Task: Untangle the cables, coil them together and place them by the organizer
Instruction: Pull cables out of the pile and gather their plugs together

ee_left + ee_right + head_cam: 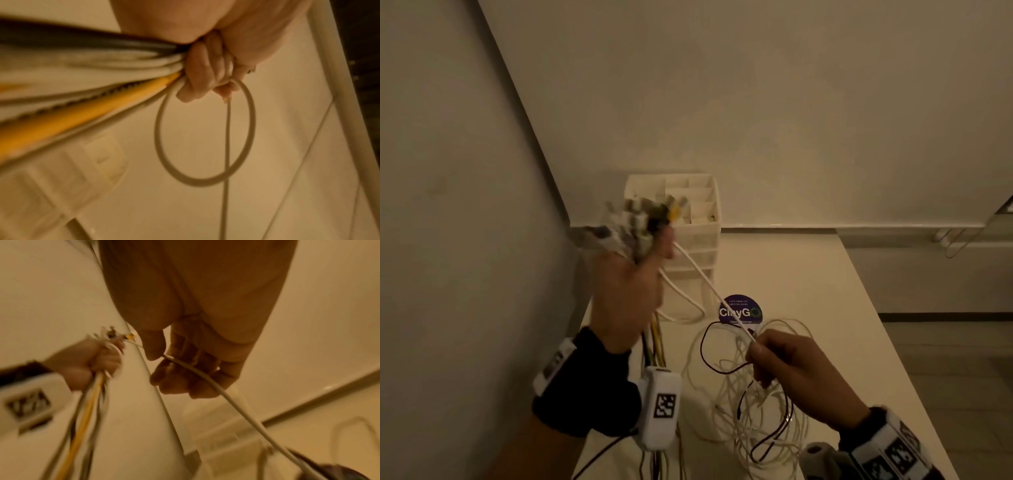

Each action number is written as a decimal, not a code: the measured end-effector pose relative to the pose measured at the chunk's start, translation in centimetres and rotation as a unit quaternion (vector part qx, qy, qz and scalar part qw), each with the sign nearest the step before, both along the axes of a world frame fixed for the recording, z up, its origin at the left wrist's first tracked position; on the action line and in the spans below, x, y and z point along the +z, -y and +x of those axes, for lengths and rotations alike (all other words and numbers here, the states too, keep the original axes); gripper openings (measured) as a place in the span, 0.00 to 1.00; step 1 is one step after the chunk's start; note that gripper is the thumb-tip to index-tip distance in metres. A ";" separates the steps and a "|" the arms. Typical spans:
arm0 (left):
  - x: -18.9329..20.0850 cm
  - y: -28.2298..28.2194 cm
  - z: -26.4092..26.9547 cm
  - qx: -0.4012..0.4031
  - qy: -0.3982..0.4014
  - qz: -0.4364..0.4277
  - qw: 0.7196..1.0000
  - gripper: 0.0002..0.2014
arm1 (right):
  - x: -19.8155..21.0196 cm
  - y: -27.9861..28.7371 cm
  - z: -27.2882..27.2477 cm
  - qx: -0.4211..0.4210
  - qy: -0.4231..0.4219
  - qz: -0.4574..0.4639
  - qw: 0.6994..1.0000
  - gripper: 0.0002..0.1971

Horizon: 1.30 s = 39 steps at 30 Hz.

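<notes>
My left hand (pixel 630 287) is raised in front of the white organizer (pixel 698 219) and grips a bundle of cables (pixel 86 68), white, yellow and dark, with their plug ends (pixel 640 219) sticking out above the fist. One white cable (pixel 709 284) runs taut from that fist down to my right hand (pixel 774 356), which pinches it between thumb and fingers (pixel 162 373). A small white loop (pixel 205 129) hangs below my left fingers. A loose tangle of thin white and dark cables (pixel 753 394) lies on the table under my right hand.
The white table (pixel 825 291) sits in a corner, with walls at the left and back. A round purple sticker (pixel 739 310) lies on it near the organizer's base. The table's right edge drops to the floor.
</notes>
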<state>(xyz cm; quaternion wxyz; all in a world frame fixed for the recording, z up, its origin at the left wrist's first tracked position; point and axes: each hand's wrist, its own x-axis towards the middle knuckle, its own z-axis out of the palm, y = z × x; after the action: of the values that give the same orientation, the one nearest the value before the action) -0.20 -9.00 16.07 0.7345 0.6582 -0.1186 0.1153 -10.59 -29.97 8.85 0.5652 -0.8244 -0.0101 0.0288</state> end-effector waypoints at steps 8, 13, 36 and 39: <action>0.3 -3.7 2.2 0.170 0.014 0.016 0.985 0.16 | -4.7 2.5 0.0 -0.132 -0.028 -0.012 0.991 0.13; -0.4 -1.2 0.3 0.084 0.061 0.076 0.992 0.04 | -1.2 2.3 0.9 -0.147 0.020 -0.018 0.989 0.11; -0.3 -0.5 1.6 0.075 0.051 0.074 0.993 0.25 | -0.8 1.9 -1.5 -0.044 -0.035 0.152 0.987 0.12; 0.1 -1.8 2.0 0.104 0.055 0.063 0.991 0.24 | -2.4 2.3 -2.3 -0.061 -0.073 0.143 0.985 0.17</action>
<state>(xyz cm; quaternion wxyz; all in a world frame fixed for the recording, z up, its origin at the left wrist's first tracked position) 1.79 -7.17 16.20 0.6681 0.7046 -0.0965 0.2189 -12.93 -32.31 6.46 0.6771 -0.7300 0.0771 0.0524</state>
